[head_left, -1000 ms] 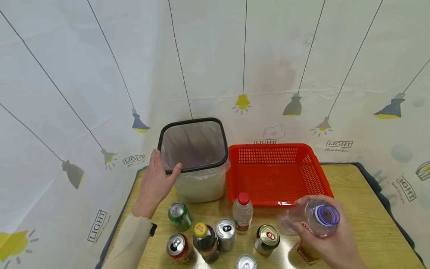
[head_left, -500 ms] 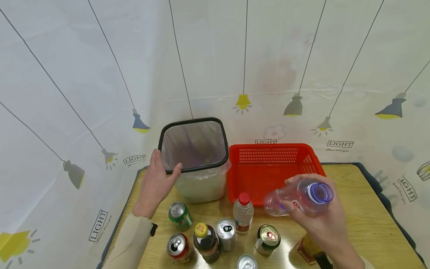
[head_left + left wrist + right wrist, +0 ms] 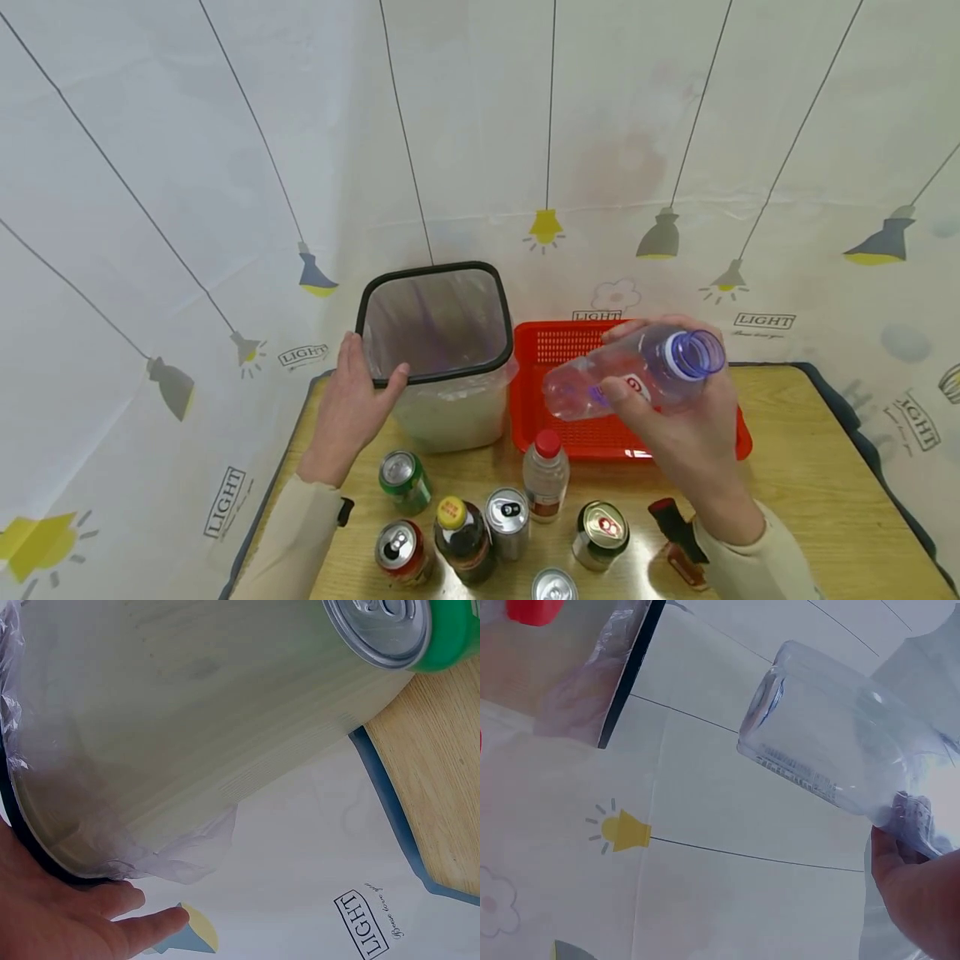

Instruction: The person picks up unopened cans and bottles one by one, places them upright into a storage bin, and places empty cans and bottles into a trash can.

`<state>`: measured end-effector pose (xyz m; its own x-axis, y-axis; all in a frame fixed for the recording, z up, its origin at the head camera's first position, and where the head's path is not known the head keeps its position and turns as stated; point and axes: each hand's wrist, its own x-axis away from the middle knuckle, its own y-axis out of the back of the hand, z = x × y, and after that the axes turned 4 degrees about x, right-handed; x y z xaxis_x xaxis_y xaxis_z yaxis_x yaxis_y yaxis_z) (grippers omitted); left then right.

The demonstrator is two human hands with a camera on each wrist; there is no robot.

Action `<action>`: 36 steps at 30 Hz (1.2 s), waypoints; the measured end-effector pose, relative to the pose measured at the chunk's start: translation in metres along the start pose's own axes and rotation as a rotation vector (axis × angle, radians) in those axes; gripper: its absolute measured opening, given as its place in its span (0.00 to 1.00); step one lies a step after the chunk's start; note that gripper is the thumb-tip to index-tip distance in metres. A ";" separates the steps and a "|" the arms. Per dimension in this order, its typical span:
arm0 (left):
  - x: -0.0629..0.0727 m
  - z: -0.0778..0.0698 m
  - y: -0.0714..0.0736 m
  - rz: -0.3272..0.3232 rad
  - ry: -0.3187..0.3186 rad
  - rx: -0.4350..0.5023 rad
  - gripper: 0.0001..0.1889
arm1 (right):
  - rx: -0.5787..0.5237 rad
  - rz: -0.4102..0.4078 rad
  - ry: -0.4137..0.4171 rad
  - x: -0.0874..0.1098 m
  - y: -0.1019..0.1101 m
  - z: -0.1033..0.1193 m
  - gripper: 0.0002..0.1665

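Observation:
My left hand [image 3: 351, 408] rests at the near left corner of a white bin [image 3: 450, 421] with a black rim and a clear plastic liner. Its thumb lies over the front rim and its straight fingers lie along the left side. In the left wrist view, fingertips [image 3: 161, 930] stick out past the rim. My right hand [image 3: 693, 442] grips a clear plastic bottle [image 3: 577, 387] with a purple, uncapped neck. The bottle is tilted, its base pointing left towards the bin, above a red basket [image 3: 566, 452]. In the right wrist view the bottle [image 3: 817, 735] looks see-through.
In front of the bin stand a green can [image 3: 405, 483], a red can [image 3: 405, 554], a yellow-capped dark bottle [image 3: 463, 542], a silver can [image 3: 507, 525], a red-capped bottle [image 3: 546, 479], a dark can [image 3: 600, 537] and another can [image 3: 553, 585]. A brownish item [image 3: 684, 568] is partly hidden by my right wrist.
My right hand has lifted the clear bottle from low at the right, moving it up and left over the basket. My left hand stays on the bin.

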<state>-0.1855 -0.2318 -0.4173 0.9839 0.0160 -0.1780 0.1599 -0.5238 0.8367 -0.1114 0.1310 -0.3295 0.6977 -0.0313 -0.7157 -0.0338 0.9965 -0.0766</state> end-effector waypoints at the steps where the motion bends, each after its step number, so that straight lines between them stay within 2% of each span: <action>1: 0.000 0.000 0.000 -0.002 -0.001 0.004 0.53 | -0.006 0.007 0.002 -0.005 -0.004 -0.002 0.34; 6: 0.000 -0.001 0.002 -0.009 0.001 0.010 0.53 | 0.058 0.051 -0.032 -0.029 -0.023 -0.013 0.32; 13: -0.002 -0.002 -0.001 0.009 0.009 0.005 0.53 | 0.132 0.065 -0.104 -0.052 -0.043 -0.042 0.31; 16: -0.002 -0.002 -0.001 0.010 0.005 0.001 0.53 | 0.132 0.080 -0.103 -0.059 -0.050 -0.054 0.31; 19: -0.001 -0.001 0.001 0.011 0.005 0.005 0.53 | 0.182 0.110 -0.092 -0.067 -0.059 -0.065 0.35; 21: 0.001 -0.001 0.003 0.012 0.006 0.007 0.53 | 0.244 0.147 -0.082 -0.072 -0.064 -0.071 0.42; 23: 0.001 0.000 0.004 0.011 0.004 0.010 0.52 | 0.317 0.189 -0.072 -0.077 -0.070 -0.077 0.44; 30: 0.001 0.000 0.004 -0.006 -0.002 0.006 0.52 | 0.407 0.374 -0.030 -0.091 -0.089 -0.095 0.40; 36: 0.000 -0.002 0.002 -0.008 -0.008 0.004 0.52 | 0.493 0.523 -0.084 -0.090 -0.096 -0.112 0.43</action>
<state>-0.1851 -0.2311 -0.4148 0.9819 0.0133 -0.1890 0.1675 -0.5268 0.8333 -0.2512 0.0297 -0.3357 0.7316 0.4454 -0.5161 -0.0654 0.7994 0.5972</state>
